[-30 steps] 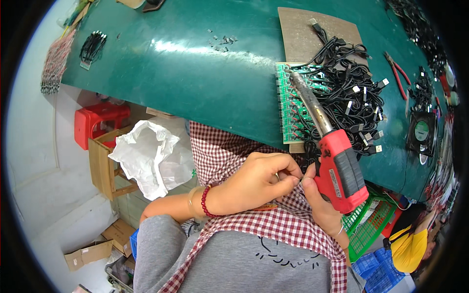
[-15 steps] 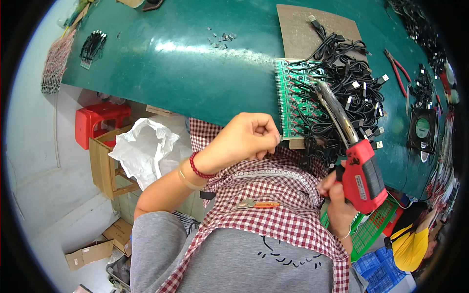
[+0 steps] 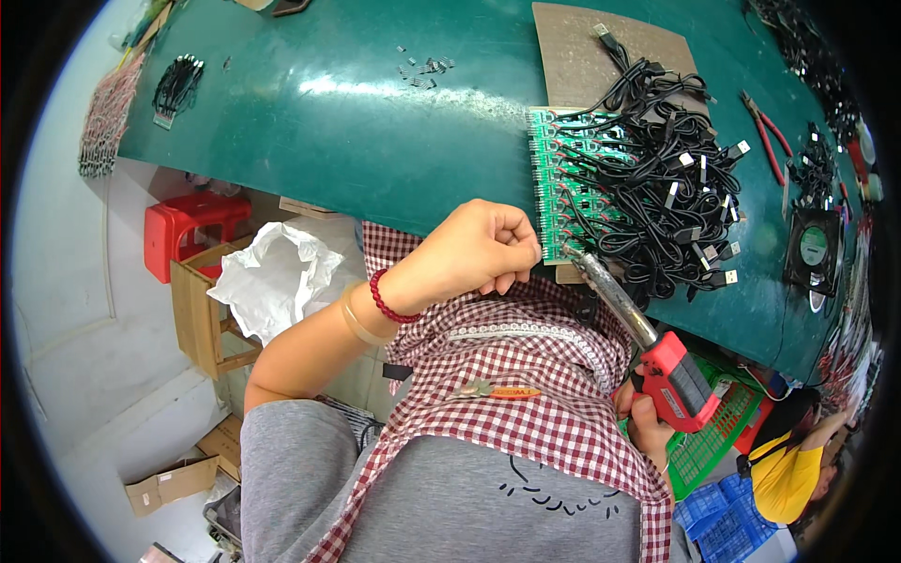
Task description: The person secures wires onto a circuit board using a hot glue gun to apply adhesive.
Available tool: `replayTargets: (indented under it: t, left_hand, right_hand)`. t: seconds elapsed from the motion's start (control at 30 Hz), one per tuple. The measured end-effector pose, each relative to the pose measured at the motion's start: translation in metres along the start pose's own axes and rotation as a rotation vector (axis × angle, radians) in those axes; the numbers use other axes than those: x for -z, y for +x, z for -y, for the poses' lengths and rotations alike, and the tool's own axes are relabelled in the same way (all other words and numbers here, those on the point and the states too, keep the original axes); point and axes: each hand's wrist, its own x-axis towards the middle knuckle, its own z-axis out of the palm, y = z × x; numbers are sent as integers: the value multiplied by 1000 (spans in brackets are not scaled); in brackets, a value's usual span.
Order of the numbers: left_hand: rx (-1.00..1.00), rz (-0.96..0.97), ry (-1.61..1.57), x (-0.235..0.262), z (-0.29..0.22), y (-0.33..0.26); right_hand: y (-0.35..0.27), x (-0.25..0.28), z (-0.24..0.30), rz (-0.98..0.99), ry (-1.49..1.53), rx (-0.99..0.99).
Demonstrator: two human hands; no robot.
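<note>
My left hand (image 3: 481, 249), with a red bead bracelet at the wrist, is closed in a fist at the near edge of a green circuit board panel (image 3: 556, 188) on the green table (image 3: 357, 122); whether it pinches anything I cannot tell. My right hand (image 3: 646, 424) grips a red soldering gun (image 3: 678, 380). Its metal barrel points up-left, and the tip (image 3: 580, 259) touches the panel's near edge beside my left fist. A tangle of black cables with plugs (image 3: 671, 178) is attached to the panel and spreads to its right.
A brown board (image 3: 601, 42) lies behind the cables. Red-handled pliers (image 3: 768, 136) and a small black fan (image 3: 813, 249) sit at the right. Small loose parts (image 3: 422, 68) and a black bundle (image 3: 176, 86) lie farther back. Below the table: a red stool (image 3: 188, 225), white plastic bag (image 3: 277, 277), green basket (image 3: 718, 441).
My left hand rose from my lap to the near edge of the circuit panel. The soldering gun swung so its tip came down from over the cables to that edge.
</note>
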Motion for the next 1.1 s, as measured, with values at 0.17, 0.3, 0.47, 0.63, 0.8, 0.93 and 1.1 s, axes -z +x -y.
replayTargets:
  t: [0.17,0.3,0.47,0.63,0.8,0.93,1.1]
  left_hand:
    - [-20,-30,-18,-3,3,-2]
    - [-16,-41,-18,-4,3,-3]
    - [-19,-48,-6,-5,2,-3]
    - [-30,-71,-21,-6,6,-3]
    - [-26,-73,-17,-6,4,-3]
    - [-41,-73,-28,-6,7,-1]
    - [-46,-76,-39,-6,7,-1]
  right_hand:
    - [-2,3,-6,37,-13,-21]
    - [-2,6,-12,40,-47,-24]
    - [-2,15,-17,65,-251,22]
    - [0,10,-7,223,-293,28]
    - [-7,8,-12,52,-201,20]
    - [-6,5,-17,-14,-89,-18]
    - [-7,11,-21,37,-121,-5]
